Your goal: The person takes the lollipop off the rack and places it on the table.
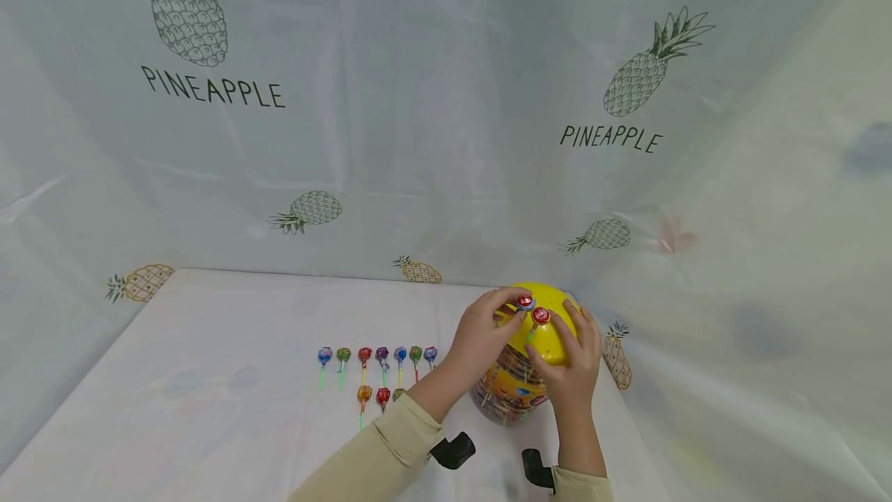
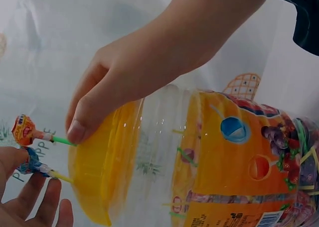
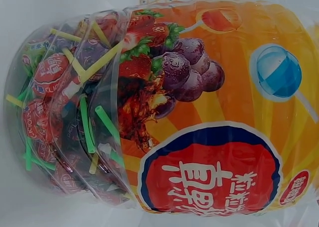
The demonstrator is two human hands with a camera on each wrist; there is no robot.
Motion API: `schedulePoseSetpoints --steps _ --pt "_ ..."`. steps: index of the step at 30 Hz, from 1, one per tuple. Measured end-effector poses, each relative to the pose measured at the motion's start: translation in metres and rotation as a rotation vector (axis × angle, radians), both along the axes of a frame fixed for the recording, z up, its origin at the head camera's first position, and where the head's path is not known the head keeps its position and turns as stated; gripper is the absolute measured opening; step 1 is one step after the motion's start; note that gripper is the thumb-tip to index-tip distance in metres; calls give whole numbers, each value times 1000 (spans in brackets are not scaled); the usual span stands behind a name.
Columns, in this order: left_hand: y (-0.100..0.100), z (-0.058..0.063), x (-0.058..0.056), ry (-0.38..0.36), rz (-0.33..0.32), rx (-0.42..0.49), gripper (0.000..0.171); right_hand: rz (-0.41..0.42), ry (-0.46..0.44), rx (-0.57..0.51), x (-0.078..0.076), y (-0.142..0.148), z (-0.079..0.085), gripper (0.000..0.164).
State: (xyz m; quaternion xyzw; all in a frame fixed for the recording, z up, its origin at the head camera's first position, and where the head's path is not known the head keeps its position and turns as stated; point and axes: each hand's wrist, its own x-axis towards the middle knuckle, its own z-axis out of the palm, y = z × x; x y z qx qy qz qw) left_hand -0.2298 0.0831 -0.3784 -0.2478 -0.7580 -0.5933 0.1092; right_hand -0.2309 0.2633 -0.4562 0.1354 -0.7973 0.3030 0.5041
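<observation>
A big clear plastic jar [image 1: 514, 387] with a yellow dome lid [image 1: 550, 294] stands at the table's right. My left hand [image 1: 482, 335] pinches at a lollipop over the lid, its thumb tip right at the green stick of an orange-wrapped lollipop [image 2: 23, 131] in the left wrist view. My right hand [image 1: 577, 355] grips a blue-wrapped lollipop [image 2: 32, 161] with a yellow stick, its other fingers spread about the lid's right side. Both sticks end right at the lid's top. In the right wrist view, an orange printed label [image 3: 239, 107] and wrapped lollipops [image 3: 50, 72] inside the jar fill the picture.
Lollipops lie in two rows left of the jar, among them a blue one [image 1: 324, 356] and an orange one [image 1: 364, 393]; my left sleeve [image 1: 390, 448] covers part of the nearer row. Behind the white table [image 1: 209, 378] hangs a pineapple-print sheet [image 1: 432, 138].
</observation>
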Motion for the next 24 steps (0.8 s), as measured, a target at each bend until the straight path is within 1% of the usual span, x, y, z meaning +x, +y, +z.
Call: schedulePoseSetpoints --steps 4,9,11,14,18,21,24 --pt "0 -1 -1 8 9 14 28 6 6 -2 0 -1 0 61" --pt "0 -2 -3 25 -3 60 28 8 12 -8 -1 -1 0 61" --pt "-2 -1 -3 32 -2 80 28 11 8 -14 -1 -2 0 60" --pt "-9 -1 -2 33 18 115 28 21 4 -21 -1 -3 0 59" --pt "-24 -5 1 0 45 157 29 36 3 -25 -1 -4 0 60" --pt "-36 -11 5 -50 59 170 30 45 -3 -38 1 -4 0 58" --pt "-46 -16 9 -103 73 176 31 52 -16 -59 3 -3 1 52"
